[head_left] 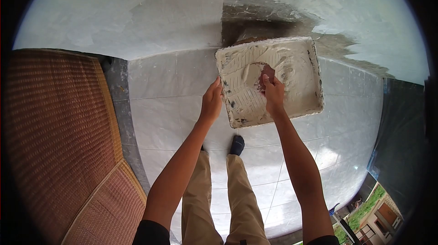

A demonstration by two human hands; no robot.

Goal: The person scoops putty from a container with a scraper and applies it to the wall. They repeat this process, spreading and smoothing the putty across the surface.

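A rectangular paint tray (301, 103) is held out in front of me, its ribbed floor coated with cream-coloured paste (292, 69). My left hand (211, 102) grips the tray's left edge, its fingers mostly hidden beneath the rim. Over the middle of the tray, my right hand (274, 93) is closed on a reddish-brown flat scraper (268, 74). Paste covers the scraper's left part, which is down at the paste in the tray. Dark smudges mark the tray's rim and lower left corner.
Ahead, two walls (178, 12) meet at a corner, with patchy pale coating and a dark bare area (260, 28) low down. Woven mats (59, 121) lie at the left. Grey floor tiles (164, 121) extend around my feet. A dark sheet (401, 121) is at the right.
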